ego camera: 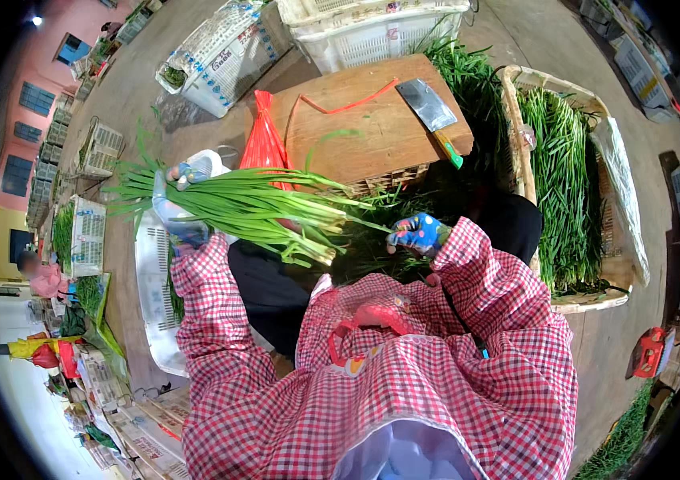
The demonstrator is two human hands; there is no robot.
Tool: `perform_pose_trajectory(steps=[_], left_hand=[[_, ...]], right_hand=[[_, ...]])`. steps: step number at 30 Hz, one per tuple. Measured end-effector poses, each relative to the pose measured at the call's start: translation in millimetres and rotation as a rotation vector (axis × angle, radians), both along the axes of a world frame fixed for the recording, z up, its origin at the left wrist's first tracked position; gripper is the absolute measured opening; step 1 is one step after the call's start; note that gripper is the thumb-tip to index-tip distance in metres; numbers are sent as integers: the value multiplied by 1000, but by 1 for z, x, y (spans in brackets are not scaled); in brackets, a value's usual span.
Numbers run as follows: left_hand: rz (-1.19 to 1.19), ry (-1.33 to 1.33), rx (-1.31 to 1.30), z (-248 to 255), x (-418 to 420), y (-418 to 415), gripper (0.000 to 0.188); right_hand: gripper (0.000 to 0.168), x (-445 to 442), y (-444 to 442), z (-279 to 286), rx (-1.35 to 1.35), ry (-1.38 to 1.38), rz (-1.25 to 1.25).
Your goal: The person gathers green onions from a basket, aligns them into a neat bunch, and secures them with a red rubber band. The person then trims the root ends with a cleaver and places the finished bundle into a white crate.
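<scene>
My left hand (167, 207), in a patterned work glove, grips a bunch of long flat green stalks (244, 201) that look like garlic chives. Their pale cut ends point right, towards my other hand. My right hand (418, 234), in a blue dotted glove, pinches the end of a thin stalk (374, 225) that reaches out from the bunch. Beyond the bunch lies a wooden board (346, 141) on a woven basket (403, 177). On the board rest a cleaver (427, 105) with a green and orange handle and a red strip (340, 110). Red plastic strands (263, 135) hang over its left edge.
To the right stands a crate (522, 150) filled with green stalks (558, 198). More loose greens (466, 78) lie behind the board's right side. White plastic crates (376, 45) stand beyond it, another white crate (154, 300) at my left. A person (49, 279) is far left.
</scene>
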State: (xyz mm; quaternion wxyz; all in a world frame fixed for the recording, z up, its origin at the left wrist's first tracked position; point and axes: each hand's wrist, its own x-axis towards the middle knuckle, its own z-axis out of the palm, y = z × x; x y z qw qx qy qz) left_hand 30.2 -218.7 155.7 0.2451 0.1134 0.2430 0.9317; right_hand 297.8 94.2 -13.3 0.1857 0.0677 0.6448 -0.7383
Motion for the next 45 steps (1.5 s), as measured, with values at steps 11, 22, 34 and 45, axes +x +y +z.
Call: perform_pose_trajectory(steps=[11, 22, 34, 45], left_hand=[[44, -156, 180, 9, 1, 12, 21], [13, -101, 33, 11, 15, 37, 23], [-158, -117, 260, -8, -31, -14, 20], [-238, -123, 271, -11, -20, -17, 15]], right_hand=[[60, -32, -39, 64, -9, 230, 77], [28, -68, -104, 14, -458, 476, -220], [24, 14, -2, 18, 187, -35, 337], [46, -12, -19, 86, -163, 131, -289]])
